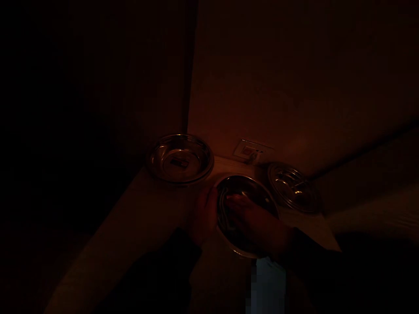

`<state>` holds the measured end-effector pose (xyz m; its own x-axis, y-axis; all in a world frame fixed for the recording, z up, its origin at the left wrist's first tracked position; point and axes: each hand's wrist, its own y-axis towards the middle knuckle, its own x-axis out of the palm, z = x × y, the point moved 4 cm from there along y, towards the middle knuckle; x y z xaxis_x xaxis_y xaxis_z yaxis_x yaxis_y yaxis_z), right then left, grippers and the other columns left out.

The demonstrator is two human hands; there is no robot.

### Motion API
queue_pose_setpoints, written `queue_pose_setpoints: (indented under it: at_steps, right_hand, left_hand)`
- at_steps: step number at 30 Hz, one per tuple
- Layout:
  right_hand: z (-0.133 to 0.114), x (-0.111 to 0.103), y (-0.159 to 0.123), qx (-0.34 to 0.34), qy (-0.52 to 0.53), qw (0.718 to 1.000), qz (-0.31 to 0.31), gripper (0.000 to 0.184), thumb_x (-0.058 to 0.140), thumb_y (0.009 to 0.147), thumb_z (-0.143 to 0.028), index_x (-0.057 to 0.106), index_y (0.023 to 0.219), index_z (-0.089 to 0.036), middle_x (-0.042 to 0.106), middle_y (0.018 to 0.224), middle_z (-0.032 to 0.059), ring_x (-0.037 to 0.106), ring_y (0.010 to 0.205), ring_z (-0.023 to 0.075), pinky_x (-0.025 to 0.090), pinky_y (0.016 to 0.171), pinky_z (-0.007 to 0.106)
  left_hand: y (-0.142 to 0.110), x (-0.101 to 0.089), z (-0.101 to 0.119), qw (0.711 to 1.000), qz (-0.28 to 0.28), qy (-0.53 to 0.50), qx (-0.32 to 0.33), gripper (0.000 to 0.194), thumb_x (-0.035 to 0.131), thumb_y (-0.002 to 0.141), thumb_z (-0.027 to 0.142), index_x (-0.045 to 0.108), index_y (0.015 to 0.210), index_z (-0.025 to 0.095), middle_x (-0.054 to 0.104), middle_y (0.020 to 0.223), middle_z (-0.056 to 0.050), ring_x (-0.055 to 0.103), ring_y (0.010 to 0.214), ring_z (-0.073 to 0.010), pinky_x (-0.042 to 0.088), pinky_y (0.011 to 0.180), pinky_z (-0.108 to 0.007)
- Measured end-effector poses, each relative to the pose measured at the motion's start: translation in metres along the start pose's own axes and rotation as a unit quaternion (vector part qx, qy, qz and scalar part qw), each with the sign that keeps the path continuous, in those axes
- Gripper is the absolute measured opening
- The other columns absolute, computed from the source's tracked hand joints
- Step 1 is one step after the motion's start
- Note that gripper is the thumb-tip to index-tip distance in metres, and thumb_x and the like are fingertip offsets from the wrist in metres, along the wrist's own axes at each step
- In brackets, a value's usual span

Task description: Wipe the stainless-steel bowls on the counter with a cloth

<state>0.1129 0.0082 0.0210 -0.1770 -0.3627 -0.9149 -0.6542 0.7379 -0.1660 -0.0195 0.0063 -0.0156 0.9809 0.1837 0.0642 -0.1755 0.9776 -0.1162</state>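
The picture is very dark. A round, shiny metal dish (262, 197) is tilted in front of me. Along its left side, my left hand (204, 216) holds the rim. My right hand (253, 222) reaches over the dish from the right, its bunched fingers pressed against the inside near the left wall. Pale curved streaks show beside those fingers; whether they are a cloth or reflections, I cannot tell. Anything under the right palm is hidden.
A wider metal dish (163, 168) with a dark label-like patch stands at back left. Another metal dish with dividers (288, 185) is on the right. Behind them is a wall socket (245, 150). A pale bluish patch (270, 283) shows below the dish. The wooden table (131, 235) meets the wall.
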Motion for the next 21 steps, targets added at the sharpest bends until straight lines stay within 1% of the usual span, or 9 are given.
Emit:
queue_pose_setpoints:
  at_steps: [2, 5, 8, 11, 14, 16, 18, 20, 21]
  right_hand:
    - [0.004, 0.005, -0.006, -0.037, -0.037, 0.998, -0.018, 0.04, 0.044, 0.09, -0.016, 0.052, 0.128, -0.012, 0.049, 0.136, 0.016, 0.043, 0.128, 0.0262, 0.033, 0.108, 0.045]
    - [0.008, 0.006, -0.015, -0.061, -0.065, 0.995, -0.045, 0.042, 0.046, 0.088, -0.014, 0.052, 0.129, -0.016, 0.051, 0.135, 0.0136, 0.047, 0.125, 0.0241, 0.041, 0.103, 0.042]
    - [0.009, 0.003, -0.012, -0.034, -0.11, 0.993, -0.016, 0.041, 0.043, 0.089, -0.015, 0.051, 0.129, -0.011, 0.053, 0.132, 0.0181, 0.048, 0.123, 0.0275, 0.045, 0.098, 0.044]
    - [0.002, 0.004, 0.0, -0.026, -0.141, 0.99, 0.003, 0.04, 0.043, 0.088, -0.014, 0.052, 0.126, -0.004, 0.057, 0.126, 0.021, 0.051, 0.12, 0.0283, 0.042, 0.101, 0.045]
    - [-0.011, 0.002, 0.008, -0.052, -0.125, 0.991, 0.002, 0.038, 0.046, 0.084, -0.01, 0.056, 0.12, -0.007, 0.059, 0.123, 0.0182, 0.051, 0.119, 0.0251, 0.036, 0.105, 0.042]
    - [-0.02, -0.001, 0.006, -0.078, -0.088, 0.993, -0.018, 0.036, 0.046, 0.083, -0.007, 0.059, 0.117, -0.013, 0.061, 0.122, 0.0138, 0.047, 0.122, 0.0219, 0.038, 0.104, 0.038]
    - [-0.027, -0.004, 0.001, -0.101, -0.057, 0.992, -0.053, 0.036, 0.048, 0.083, -0.008, 0.059, 0.116, -0.017, 0.062, 0.12, 0.0107, 0.046, 0.124, 0.0201, 0.041, 0.101, 0.035]
    - [-0.029, -0.004, -0.003, -0.105, -0.052, 0.99, -0.078, 0.038, 0.048, 0.083, -0.008, 0.058, 0.119, -0.017, 0.06, 0.123, 0.0103, 0.046, 0.124, 0.0201, 0.042, 0.1, 0.034]
    - [-0.027, -0.004, -0.003, -0.094, -0.063, 0.99, -0.083, 0.04, 0.048, 0.083, -0.007, 0.056, 0.122, -0.015, 0.058, 0.127, 0.0113, 0.045, 0.125, 0.0209, 0.041, 0.101, 0.035]
  left_hand:
    - [0.0, 0.001, -0.002, 1.0, 0.001, 0.005, -0.016, 0.034, 0.039, 0.089, 0.031, 0.064, 0.104, 0.014, 0.067, 0.109, -0.009, 0.06, 0.102, -0.0209, 0.041, 0.095, -0.034]
    - [0.0, 0.002, -0.003, 0.999, 0.005, 0.011, -0.032, 0.033, 0.039, 0.089, 0.031, 0.064, 0.103, 0.014, 0.067, 0.109, -0.009, 0.06, 0.101, -0.0212, 0.042, 0.093, -0.035]
    - [0.0, 0.003, -0.002, 1.0, -0.002, 0.01, -0.025, 0.032, 0.04, 0.088, 0.031, 0.064, 0.1, 0.015, 0.068, 0.107, -0.008, 0.061, 0.098, -0.0205, 0.043, 0.09, -0.033]
    - [0.0, 0.002, -0.001, 1.0, 0.001, 0.018, -0.011, 0.03, 0.04, 0.088, 0.028, 0.064, 0.1, 0.015, 0.069, 0.106, -0.007, 0.062, 0.097, -0.0193, 0.044, 0.09, -0.032]
    - [0.0, 0.002, 0.0, 1.0, 0.001, 0.015, 0.004, 0.03, 0.039, 0.088, 0.027, 0.065, 0.098, 0.016, 0.07, 0.101, -0.006, 0.063, 0.093, -0.0189, 0.045, 0.087, -0.031]
    - [0.001, 0.001, 0.0, 1.0, 0.018, 0.013, 0.005, 0.03, 0.04, 0.087, 0.028, 0.065, 0.099, 0.015, 0.07, 0.102, -0.006, 0.062, 0.095, -0.0194, 0.045, 0.087, -0.031]
    - [0.002, 0.001, -0.001, 1.0, 0.028, 0.011, 0.001, 0.031, 0.042, 0.087, 0.03, 0.065, 0.101, 0.015, 0.069, 0.105, -0.007, 0.062, 0.096, -0.0197, 0.045, 0.087, -0.031]
    - [0.004, 0.001, -0.003, 0.999, 0.028, 0.021, -0.006, 0.031, 0.042, 0.086, 0.031, 0.066, 0.096, 0.015, 0.07, 0.099, -0.007, 0.063, 0.092, -0.02, 0.045, 0.084, -0.031]
    - [0.004, 0.001, -0.004, 0.999, 0.025, 0.027, -0.01, 0.03, 0.042, 0.086, 0.032, 0.066, 0.093, 0.015, 0.07, 0.096, -0.007, 0.063, 0.089, -0.0202, 0.046, 0.083, -0.032]
